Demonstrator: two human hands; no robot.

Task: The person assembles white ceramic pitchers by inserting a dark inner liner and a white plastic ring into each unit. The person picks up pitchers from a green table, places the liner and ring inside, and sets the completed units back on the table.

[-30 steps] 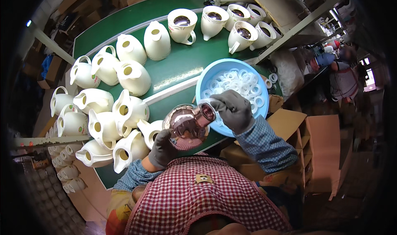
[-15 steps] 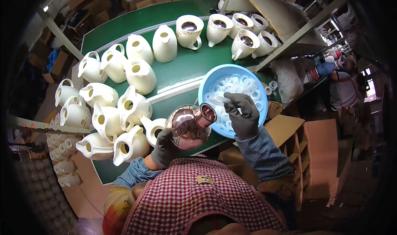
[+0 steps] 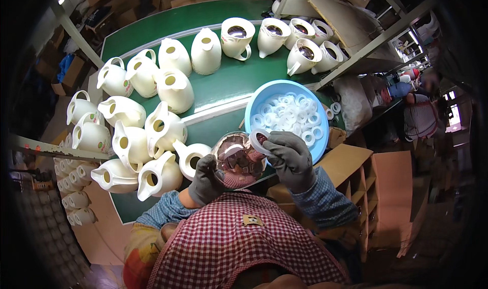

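My left hand (image 3: pixel 205 181), in a grey glove, is closed on the side of a shiny pinkish glass flask liner (image 3: pixel 235 162), which lies tilted with its neck toward the right. A translucent white plastic ring (image 3: pixel 253 143) is in the fingers of my gloved right hand (image 3: pixel 292 161). That ring sits at the mouth of the liner's neck; whether it is fully around the neck I cannot tell. Just beyond my right hand stands a light blue basin (image 3: pixel 248 107) holding a heap of similar rings (image 3: pixel 291 110).
Several cream jug bodies (image 3: pixel 131 146) stand and lie on the green table (image 3: pixel 239 80) at left. Along the far right are jugs with dark liners inside (image 3: pixel 274 35). A metal post (image 3: pixel 376 42) slants at right, above an open divided carton (image 3: pixel 345 162). Another person (image 3: pixel 421 115) is farther right.
My right hand has come down and left from above the basin, bringing the ring to the liner's mouth. The liner has shifted slightly right in my left hand.
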